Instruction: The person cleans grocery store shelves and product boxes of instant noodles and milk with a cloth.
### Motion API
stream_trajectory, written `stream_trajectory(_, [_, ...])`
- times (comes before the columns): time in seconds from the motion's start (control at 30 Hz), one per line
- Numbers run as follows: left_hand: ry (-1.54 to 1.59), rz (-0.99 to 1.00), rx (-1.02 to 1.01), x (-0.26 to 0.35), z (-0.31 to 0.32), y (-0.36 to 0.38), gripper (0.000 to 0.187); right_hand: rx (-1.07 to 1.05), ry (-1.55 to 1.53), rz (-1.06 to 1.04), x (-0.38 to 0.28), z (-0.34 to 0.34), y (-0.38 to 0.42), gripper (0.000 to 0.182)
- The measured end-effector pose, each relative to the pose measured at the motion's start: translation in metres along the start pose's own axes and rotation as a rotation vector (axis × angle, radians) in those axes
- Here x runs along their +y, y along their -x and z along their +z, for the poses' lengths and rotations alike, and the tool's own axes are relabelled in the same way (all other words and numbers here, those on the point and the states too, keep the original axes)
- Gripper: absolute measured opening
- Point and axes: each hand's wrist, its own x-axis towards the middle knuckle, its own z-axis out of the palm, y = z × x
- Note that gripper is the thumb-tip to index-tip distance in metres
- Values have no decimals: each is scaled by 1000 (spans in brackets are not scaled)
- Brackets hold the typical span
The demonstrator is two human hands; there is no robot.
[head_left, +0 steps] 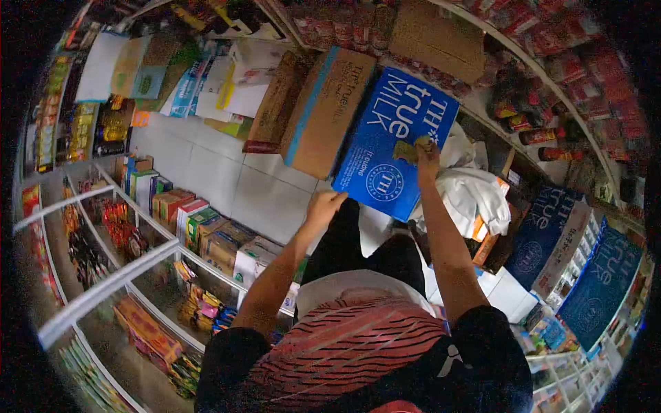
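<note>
In front of my legs a blue TH true MILK carton box lies with its printed face up, tilted in view. My left hand is closed at its near left corner, thumb along the edge. Over the box's right half, my right hand pinches a small yellow-brown piece, perhaps a cloth or a sponge; its exact kind does not show. That piece lies against or just above the blue surface. Left of the blue box stands a brown TH true MILK carton with a blue stripe.
White bags sit on the right beside an orange-edged box. More blue milk boxes stand farther right. Shelves of packaged goods line the left, with boxes along their foot. Bottles fill the shelf at upper right.
</note>
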Motion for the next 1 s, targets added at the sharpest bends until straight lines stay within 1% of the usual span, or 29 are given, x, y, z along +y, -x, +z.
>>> stream_trajectory(0.03, [-61,46,-22,-6,-9,-22,38,29,72,-42,-8,13,0,45])
stream_trajectory(0.1, [-86,37,-89,-33,-11,-69,35,91,228,-112,-26,35,7,48])
stream_trajectory(0.17, [-100,35,-149,-67,1,-96,32,70,786,-208,-17,43,29,51])
stream_trajectory(0.2, [-66,30,-225,-83,8,-111,31,10,1259,-267,1,42,54,51])
stream_trajectory(0.23, [-33,26,-298,-88,15,-123,29,-54,1218,-262,11,41,79,51])
stream_trajectory(0.27, [-341,17,-321,-71,14,-127,27,-121,1175,-257,25,37,103,50])
stream_trajectory(0.3, [-337,30,-327,-72,17,-131,27,-258,1171,-274,37,32,114,41])
stream_trajectory(0.33, [-375,99,-380,-77,20,-134,27,-396,1155,-287,40,30,123,33])
stream_trajectory(0.37, [-416,167,-431,-83,23,-137,27,-386,1160,-289,46,22,118,33])
stream_trajectory(0.43, [-452,102,-449,-75,27,-140,25,-613,1088,-272,36,9,108,23])
stream_trajectory(0.47, [-360,-97,-523,-69,25,-141,23,-607,895,-69,33,4,81,25])
stream_trajectory(0.5, [-263,-299,-591,-59,21,-141,21,-446,741,-50,-15,12,54,26])
stream_trajectory(0.53, [-259,-300,-586,-55,17,-142,21,-288,585,-33,-57,21,25,27])
stream_trajectory(0.6, [-248,-158,-570,-53,11,-144,16,-57,1181,-550,-11,-4,-35,29])
stream_trajectory(0.63, [-244,-163,-563,-55,13,-145,16,-153,752,-206,-12,-17,-67,50])
stream_trajectory(0.67, [-296,-154,-594,-60,16,-148,16,-94,912,-373,-26,-20,-92,52])
stream_trajectory(0.73, [-358,-152,-629,-65,19,-151,15,-18,825,-479,7,-37,-152,57])
stream_trajectory(0.8, [-207,-295,-584,-71,21,-149,16,-9,582,-398,45,-45,-165,59])
stream_trajectory(0.83, [-207,-308,-592,-66,18,-145,16,113,820,-533,28,-32,-157,53])
stream_trajectory(0.87, [-207,-268,-565,-59,16,-144,16,233,1059,-677,9,-17,-149,47])
stream_trajectory(0.9, [-203,-225,-532,-53,15,-144,17,104,1112,-642,-6,-3,-131,49])
stream_trajectory(0.93, [-193,-231,-527,-56,18,-144,17,-26,1162,-609,-17,12,-102,52])
stream_trajectory(1.0, [-251,-95,-444,-70,22,-146,19,-228,1074,-272,-12,44,-44,56])
